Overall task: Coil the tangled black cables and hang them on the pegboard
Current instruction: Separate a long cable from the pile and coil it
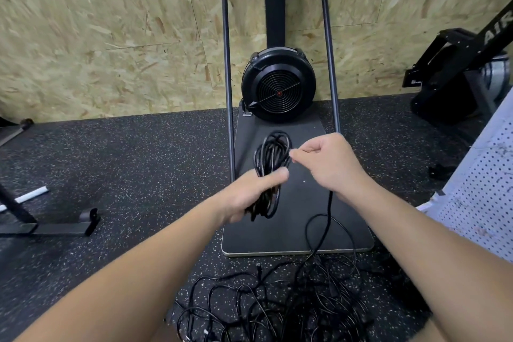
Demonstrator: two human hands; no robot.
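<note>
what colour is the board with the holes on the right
The pegboard is white with rows of small dark holes, seen in the head view.

Coiled black cable (270,164): several loose oval loops bunched upright, gripped at mid-height, one strand trailing down to the floor. Tangled black cables (277,302): thin, glossy, knotted heap on the speckled floor at the near edge. White pegboard (480,203): perforated panel, tilted, far right.

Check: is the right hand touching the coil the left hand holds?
Touching. The head view shows the right hand pinching a strand at the upper right edge of the coil, which the left hand grips lower down.
</note>
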